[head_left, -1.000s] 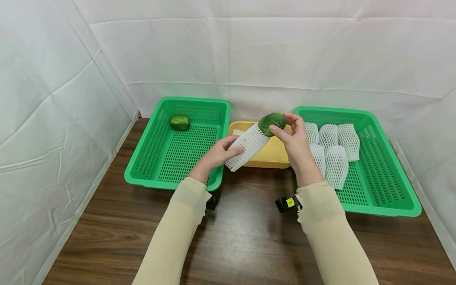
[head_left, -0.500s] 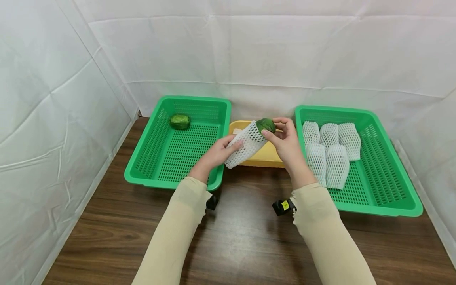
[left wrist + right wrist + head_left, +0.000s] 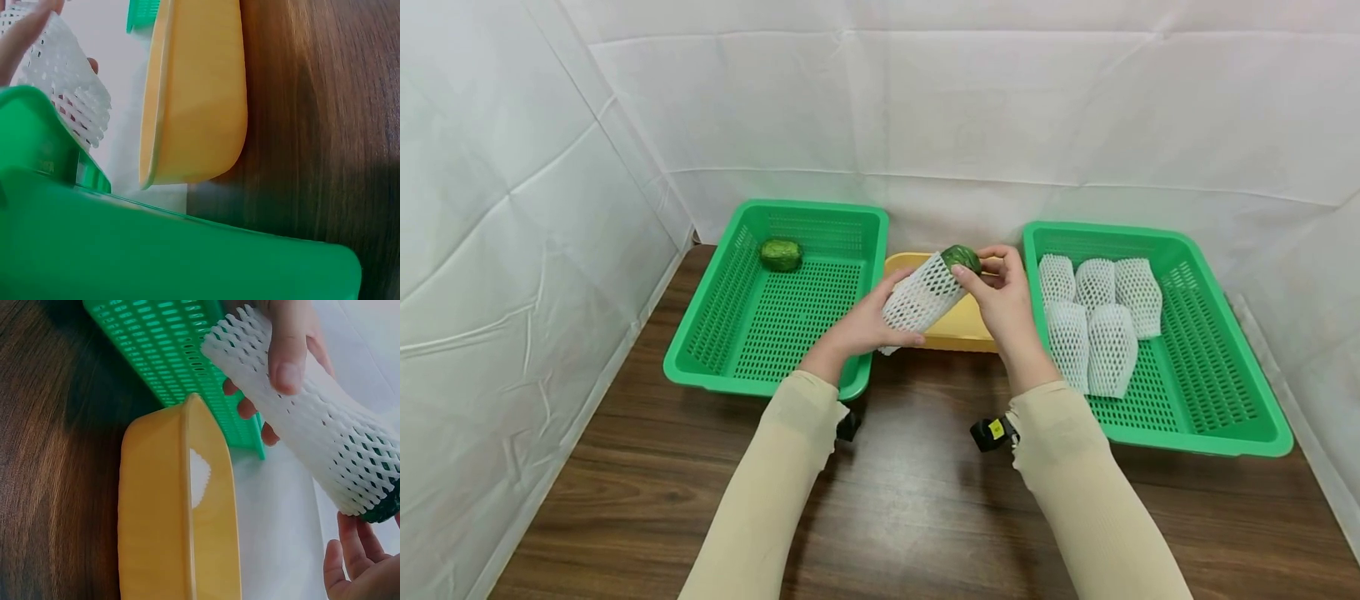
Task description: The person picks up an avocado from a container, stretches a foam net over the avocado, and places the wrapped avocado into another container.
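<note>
A white foam net sleeve [image 3: 919,302] slants over the yellow tray, with most of a dark green, ribbed, melon-like fruit [image 3: 961,258] inside it. Only the upper right end of the fruit sticks out. Around the sleeve's lower part my left hand [image 3: 868,321] holds it, thumb on the near side and fingers behind, as the right wrist view also shows. At the sleeve's mouth, my right hand [image 3: 1003,292] pinches the bare end of the fruit between thumb and fingers. The left wrist view catches just part of the sleeve [image 3: 69,81] and some fingers.
A yellow tray [image 3: 955,342] with a white sleeve piece [image 3: 199,478] inside stands at the back middle. The left green basket [image 3: 700,385] contains one green fruit [image 3: 781,255]. Several net-covered pieces [image 3: 1111,350] lie in the right green basket [image 3: 1217,446].
The fruit has gone deeper into the sleeve, with my right hand moving left and slightly down. My left hand's thumb has shifted from the sleeve's face to its lower edge.
</note>
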Action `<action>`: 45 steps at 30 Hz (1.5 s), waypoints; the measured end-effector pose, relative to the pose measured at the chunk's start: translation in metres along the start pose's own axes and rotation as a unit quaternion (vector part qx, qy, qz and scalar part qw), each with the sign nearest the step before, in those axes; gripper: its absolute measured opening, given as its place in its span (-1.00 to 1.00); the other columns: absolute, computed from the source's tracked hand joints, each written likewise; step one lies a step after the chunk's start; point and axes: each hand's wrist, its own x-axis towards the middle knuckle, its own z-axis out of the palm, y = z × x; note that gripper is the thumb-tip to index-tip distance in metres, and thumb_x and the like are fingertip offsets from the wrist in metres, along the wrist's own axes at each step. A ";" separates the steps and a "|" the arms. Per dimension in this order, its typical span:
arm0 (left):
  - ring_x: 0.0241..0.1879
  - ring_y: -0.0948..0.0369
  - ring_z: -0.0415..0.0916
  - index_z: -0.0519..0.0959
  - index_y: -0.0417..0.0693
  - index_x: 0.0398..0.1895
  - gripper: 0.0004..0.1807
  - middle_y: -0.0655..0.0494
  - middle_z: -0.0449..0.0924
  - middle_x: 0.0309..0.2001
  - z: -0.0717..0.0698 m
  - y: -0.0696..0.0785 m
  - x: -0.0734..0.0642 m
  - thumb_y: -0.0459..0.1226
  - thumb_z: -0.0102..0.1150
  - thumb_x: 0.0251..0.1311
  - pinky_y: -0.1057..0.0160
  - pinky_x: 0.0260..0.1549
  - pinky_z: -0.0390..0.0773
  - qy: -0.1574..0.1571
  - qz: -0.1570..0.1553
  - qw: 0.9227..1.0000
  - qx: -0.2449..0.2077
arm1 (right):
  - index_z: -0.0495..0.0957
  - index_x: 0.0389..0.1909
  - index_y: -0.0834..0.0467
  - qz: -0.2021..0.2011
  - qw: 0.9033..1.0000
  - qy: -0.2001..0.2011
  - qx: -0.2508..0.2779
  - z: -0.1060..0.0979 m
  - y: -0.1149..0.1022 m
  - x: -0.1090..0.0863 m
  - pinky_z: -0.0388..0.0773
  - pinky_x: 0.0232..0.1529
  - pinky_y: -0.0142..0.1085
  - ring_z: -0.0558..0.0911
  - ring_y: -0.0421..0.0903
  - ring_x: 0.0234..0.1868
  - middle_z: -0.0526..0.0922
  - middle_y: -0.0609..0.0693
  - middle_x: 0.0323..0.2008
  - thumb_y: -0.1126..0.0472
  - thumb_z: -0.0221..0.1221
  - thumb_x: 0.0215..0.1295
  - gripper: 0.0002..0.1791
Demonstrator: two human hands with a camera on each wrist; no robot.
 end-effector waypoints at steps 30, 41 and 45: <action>-0.06 0.10 0.41 0.05 0.10 0.42 -0.04 0.01 0.35 0.12 -0.002 0.003 -0.002 -0.16 0.39 -0.03 0.14 -0.13 0.48 0.030 -0.028 0.999 0.021 | 0.42 -0.02 0.18 -0.013 0.984 -0.076 -0.161 0.003 0.008 -0.003 0.19 0.12 -0.05 0.35 0.02 0.09 0.46 0.09 -0.02 -0.07 0.29 0.10 -0.46; -0.02 0.12 0.38 0.04 0.06 0.42 0.00 0.03 0.30 0.18 -0.001 0.001 -0.003 -0.14 0.42 -0.07 0.12 -0.08 0.45 0.040 -0.033 0.998 0.020 | 0.51 -0.11 0.16 -0.002 0.975 -0.077 -0.209 0.005 0.007 -0.005 0.15 0.18 0.06 0.17 0.09 0.20 0.30 0.11 0.10 -0.15 0.24 0.12 -0.50; -0.02 0.11 0.37 0.06 0.07 0.41 -0.01 0.03 0.31 0.16 -0.001 0.001 -0.002 -0.15 0.43 -0.08 0.13 -0.08 0.45 0.040 -0.028 0.999 0.018 | 0.54 -0.15 0.17 -0.002 0.975 -0.079 -0.206 0.006 0.007 -0.005 0.14 0.18 0.08 0.15 0.10 0.20 0.28 0.11 0.11 -0.14 0.24 0.12 -0.53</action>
